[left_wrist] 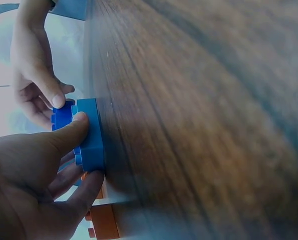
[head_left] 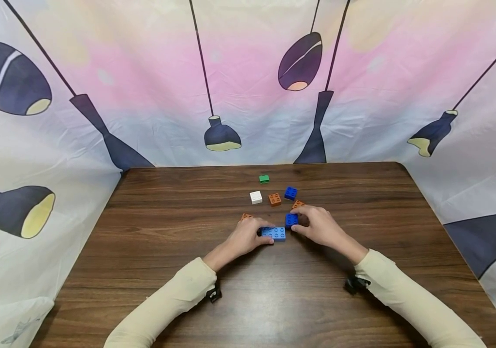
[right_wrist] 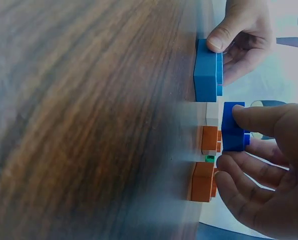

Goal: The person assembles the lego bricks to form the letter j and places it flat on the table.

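Note:
My left hand (head_left: 244, 237) pinches a light blue eight-stud toy brick (head_left: 279, 234) between thumb and fingers. That brick sits on the table with its studs up. My right hand (head_left: 321, 226) grips a small dark blue brick (head_left: 291, 220) by its sides. In the right wrist view this dark blue brick (right_wrist: 233, 127) is raised above the table, higher than the light blue brick (right_wrist: 206, 75). It is close to the light blue brick's right end in the head view. An orange brick (head_left: 298, 204) lies just beyond the right fingers, and another orange brick (head_left: 246, 216) is partly hidden behind the left hand.
Farther back on the wooden table (head_left: 165, 203) lie a white brick (head_left: 255, 197), an orange brick (head_left: 275, 199), a second dark blue brick (head_left: 290, 193) and a green brick (head_left: 264, 179). A printed cloth (head_left: 256, 111) hangs behind the table's far edge.

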`<state>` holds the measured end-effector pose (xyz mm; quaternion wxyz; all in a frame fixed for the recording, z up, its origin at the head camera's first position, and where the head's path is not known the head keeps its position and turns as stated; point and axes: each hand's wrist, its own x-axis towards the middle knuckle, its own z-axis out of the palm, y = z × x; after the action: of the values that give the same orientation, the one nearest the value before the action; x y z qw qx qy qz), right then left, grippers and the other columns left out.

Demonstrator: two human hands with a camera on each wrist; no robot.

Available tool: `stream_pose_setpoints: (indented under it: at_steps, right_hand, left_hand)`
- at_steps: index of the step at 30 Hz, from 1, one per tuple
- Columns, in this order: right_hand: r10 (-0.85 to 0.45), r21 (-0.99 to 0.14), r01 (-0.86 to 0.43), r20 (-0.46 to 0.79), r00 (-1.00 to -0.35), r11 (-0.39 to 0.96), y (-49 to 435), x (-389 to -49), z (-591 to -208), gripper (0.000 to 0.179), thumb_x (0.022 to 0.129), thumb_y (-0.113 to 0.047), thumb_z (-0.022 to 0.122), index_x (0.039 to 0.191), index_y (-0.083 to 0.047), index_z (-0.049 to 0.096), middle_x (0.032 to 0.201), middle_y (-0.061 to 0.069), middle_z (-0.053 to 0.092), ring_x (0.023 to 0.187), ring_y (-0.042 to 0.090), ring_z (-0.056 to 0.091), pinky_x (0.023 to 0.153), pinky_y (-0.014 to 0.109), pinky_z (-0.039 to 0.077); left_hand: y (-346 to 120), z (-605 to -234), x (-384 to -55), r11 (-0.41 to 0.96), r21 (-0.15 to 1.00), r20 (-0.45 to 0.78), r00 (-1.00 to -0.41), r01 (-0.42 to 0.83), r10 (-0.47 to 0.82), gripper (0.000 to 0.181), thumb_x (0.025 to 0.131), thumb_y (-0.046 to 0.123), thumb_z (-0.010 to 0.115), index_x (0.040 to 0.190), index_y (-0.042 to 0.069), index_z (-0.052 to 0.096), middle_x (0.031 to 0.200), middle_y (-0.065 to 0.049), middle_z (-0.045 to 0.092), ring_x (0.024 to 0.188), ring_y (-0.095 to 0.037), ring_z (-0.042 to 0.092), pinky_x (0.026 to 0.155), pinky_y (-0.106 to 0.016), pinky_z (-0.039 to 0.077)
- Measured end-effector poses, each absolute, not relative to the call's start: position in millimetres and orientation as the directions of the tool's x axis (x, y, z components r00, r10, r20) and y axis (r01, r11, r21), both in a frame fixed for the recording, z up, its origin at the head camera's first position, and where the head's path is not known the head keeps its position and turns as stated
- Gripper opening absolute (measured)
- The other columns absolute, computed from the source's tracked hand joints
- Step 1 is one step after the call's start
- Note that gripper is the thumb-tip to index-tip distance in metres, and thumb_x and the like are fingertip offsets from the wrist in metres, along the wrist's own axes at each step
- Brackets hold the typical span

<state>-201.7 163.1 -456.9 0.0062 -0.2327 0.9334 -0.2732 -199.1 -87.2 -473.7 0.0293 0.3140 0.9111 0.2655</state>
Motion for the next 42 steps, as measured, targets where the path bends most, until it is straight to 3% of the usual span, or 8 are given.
stream_pose_setpoints:
  at_steps: [16, 42]
  right_hand:
    - [-0.462, -0.599, -0.459, 0.162, -0.872, 0.656, 160.9, -188.3, -458.6, 0.041, 0.090, -0.024, 0.081, 0.127, -0.010, 0.072, 0.103, 0.002, 0.071, 0.082, 0.008, 0.063, 0.070, 0.030, 0.053]
    - [-0.478, -0.636, -0.443, 0.130, -0.869, 0.632, 155.1, -188.2, -467.2, 0.039, 0.090, -0.023, 0.081, 0.126, -0.012, 0.073, 0.097, -0.001, 0.071, 0.083, 0.010, 0.064, 0.071, 0.030, 0.052]
  left_hand:
    - [-88.5, -474.8, -200.6, 0.653, 0.520, 0.123, -0.805, 0.550, 0.580, 0.040, 0.087, 0.030, 0.083, 0.121, 0.010, 0.076, 0.116, -0.007, 0.076, 0.109, -0.024, 0.070, 0.088, -0.042, 0.056]
    - [-87.8, -475.1, -200.8, 0.656, 0.541, 0.109, -0.817, 0.526, 0.566, 0.041, 0.087, 0.029, 0.083, 0.122, 0.010, 0.076, 0.117, -0.008, 0.075, 0.108, -0.023, 0.070, 0.087, -0.043, 0.056]
